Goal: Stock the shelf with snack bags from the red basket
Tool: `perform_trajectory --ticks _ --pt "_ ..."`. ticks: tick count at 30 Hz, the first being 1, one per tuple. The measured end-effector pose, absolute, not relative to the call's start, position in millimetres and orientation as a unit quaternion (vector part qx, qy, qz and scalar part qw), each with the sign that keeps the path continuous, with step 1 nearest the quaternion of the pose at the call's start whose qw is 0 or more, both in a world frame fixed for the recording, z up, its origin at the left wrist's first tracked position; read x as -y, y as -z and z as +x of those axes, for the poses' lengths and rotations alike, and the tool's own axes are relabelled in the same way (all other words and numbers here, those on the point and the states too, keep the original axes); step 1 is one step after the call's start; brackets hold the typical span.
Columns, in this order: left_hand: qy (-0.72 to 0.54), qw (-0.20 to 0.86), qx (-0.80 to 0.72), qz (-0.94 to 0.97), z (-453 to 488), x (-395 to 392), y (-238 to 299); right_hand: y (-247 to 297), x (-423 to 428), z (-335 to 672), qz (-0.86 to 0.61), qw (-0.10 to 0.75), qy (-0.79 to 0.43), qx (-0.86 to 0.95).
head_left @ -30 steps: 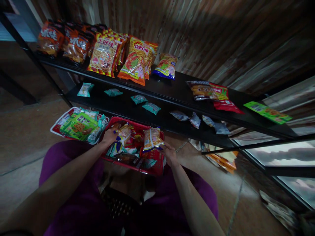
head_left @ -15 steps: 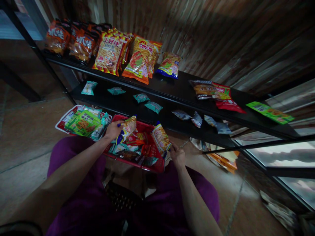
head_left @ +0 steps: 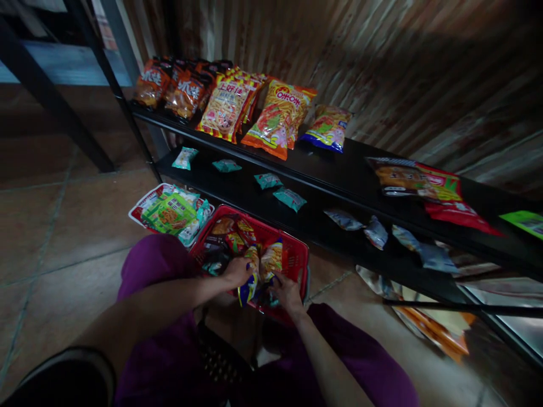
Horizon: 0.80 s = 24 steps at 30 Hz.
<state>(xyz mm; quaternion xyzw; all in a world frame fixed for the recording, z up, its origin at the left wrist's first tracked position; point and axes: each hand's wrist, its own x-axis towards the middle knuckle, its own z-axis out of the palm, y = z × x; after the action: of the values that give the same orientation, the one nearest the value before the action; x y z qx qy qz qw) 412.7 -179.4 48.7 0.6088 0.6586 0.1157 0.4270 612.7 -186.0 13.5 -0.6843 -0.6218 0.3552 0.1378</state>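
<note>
A red plastic basket (head_left: 297,257) full of snack packets stands on the floor in front of my knees. My left hand (head_left: 235,272) is closed on a small packet with a blue end (head_left: 250,280) over the basket's near side. Right beside it, my right hand (head_left: 287,294) grips a second small orange-and-white packet (head_left: 271,260). The two packets are side by side and almost touch. More packets (head_left: 231,234) lie loose in the basket behind them.
A low black shelf (head_left: 339,169) runs from upper left to right, with large snack bags (head_left: 275,116) on top and small teal packets (head_left: 289,198) on the lower board. A white tray of green packets (head_left: 172,212) sits left of the basket. Tiled floor lies to the left.
Both hands have come down and together from the basket's two sides to its near edge, each still holding its packet. The camera view has shifted left and down.
</note>
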Motion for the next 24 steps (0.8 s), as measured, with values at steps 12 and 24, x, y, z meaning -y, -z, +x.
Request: perform_trajectory --ticks 12,24 --pt "-0.184 0.516 -0.69 0.472 427.4 168.1 -51.7 -32.3 171.4 628.5 -0.719 0.117 -0.216 0.65" --pt "-0.235 0.653 -0.652 0.306 395.7 181.6 -47.5 -28.5 171.9 646.5 -0.659 0.031 -0.32 0.68"
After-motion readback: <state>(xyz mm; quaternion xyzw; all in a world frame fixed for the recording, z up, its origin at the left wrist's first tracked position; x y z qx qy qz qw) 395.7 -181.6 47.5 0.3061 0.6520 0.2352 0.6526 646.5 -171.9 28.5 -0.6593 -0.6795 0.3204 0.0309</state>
